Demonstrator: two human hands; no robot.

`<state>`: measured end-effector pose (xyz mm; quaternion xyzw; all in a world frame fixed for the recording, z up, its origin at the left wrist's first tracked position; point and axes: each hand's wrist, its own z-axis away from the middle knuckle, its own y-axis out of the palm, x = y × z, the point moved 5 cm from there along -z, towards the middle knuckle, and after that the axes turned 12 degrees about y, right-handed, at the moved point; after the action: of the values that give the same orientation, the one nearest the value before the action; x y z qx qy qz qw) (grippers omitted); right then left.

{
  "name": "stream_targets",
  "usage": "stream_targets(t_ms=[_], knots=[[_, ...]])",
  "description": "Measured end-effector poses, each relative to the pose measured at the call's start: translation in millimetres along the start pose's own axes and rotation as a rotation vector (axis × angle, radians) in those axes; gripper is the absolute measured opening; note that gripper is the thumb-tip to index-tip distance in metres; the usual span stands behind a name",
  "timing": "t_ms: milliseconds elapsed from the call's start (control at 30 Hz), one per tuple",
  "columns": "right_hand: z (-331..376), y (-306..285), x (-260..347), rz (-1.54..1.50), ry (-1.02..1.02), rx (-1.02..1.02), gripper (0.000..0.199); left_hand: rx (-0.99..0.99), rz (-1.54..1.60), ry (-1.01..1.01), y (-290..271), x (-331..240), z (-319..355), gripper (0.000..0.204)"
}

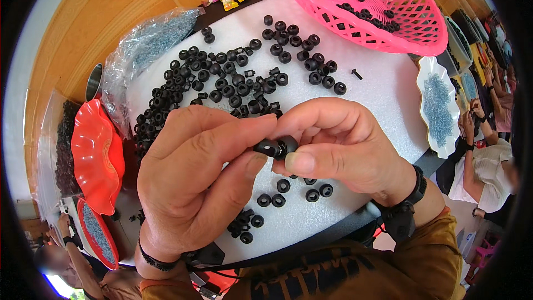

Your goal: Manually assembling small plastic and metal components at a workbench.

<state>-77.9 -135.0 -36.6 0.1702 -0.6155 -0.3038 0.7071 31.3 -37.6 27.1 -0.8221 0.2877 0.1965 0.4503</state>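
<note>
Above the middle of the white foam sheet [383,105], my two hands meet fingertip to fingertip. My left hand [191,172] pinches a small black plastic cylinder [266,148] between thumb and forefinger. A rounded black ring-like piece [288,143] sits between the thumb and fingers of my right hand [344,150]. The two pieces touch end to end; whether they are joined I cannot tell. Behind my hands, many black ring-shaped pieces [235,101] lie scattered, with smaller black plugs among them. A few more rings [278,200] rest nearer to me, below my fingers.
A pink lattice basket [427,36] holding black pieces stands at the far right. A white scalloped dish [427,111] of clear bits is on the right. Left are a clear plastic bag [150,39] and a red wavy dish [97,155]. Other people sit at both sides.
</note>
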Motion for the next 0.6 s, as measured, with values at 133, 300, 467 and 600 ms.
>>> stream_targets(t_ms=[133,300,467,600], knots=[[0.5,3.0,2.6,-0.007,-0.023,0.006,0.023,0.010,-0.020,0.018,-1.3,-1.2,-1.1,0.024],[0.6,2.7,1.4,-0.026,0.011,0.023,0.022,0.019,-0.051,0.045,-3.4,-3.1,-1.3,0.024],[0.3,3.4,1.5,-0.036,-0.011,0.030,0.022,0.050,-0.083,0.072,-1.4,-2.8,-1.5,0.024],[0.1,3.6,1.0,-0.045,0.004,0.019,0.022,0.064,-0.127,0.102,-2.4,-5.6,-3.3,0.024]])
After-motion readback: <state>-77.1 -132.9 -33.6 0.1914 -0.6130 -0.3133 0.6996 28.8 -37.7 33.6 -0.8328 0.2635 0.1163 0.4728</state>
